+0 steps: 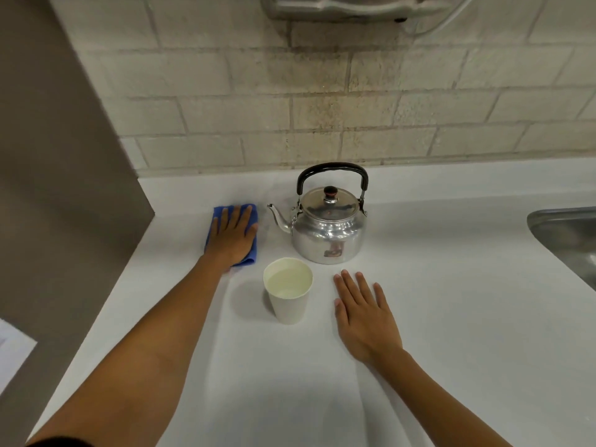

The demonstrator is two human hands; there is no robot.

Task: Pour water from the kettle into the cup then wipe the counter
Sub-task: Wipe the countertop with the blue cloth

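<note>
Head view: a white surface [419, 317] is seen against a brick wall [322, 101]. A metal kettle [329, 227] stands upright near the wall, its lid on, its black handle raised and its spout turned to the left. A paper cup [288, 293] holding water stands upright just in front of the kettle, apart from it. The left hand [233, 235] is laid flat, fingers spread, on a folded blue cloth [214, 229] left of the kettle; nothing is gripped. The right hand [364, 314] is laid flat and empty on the surface, just right of the cup and not touching it. A steel sink [567, 233] is seen at the right edge.
</note>
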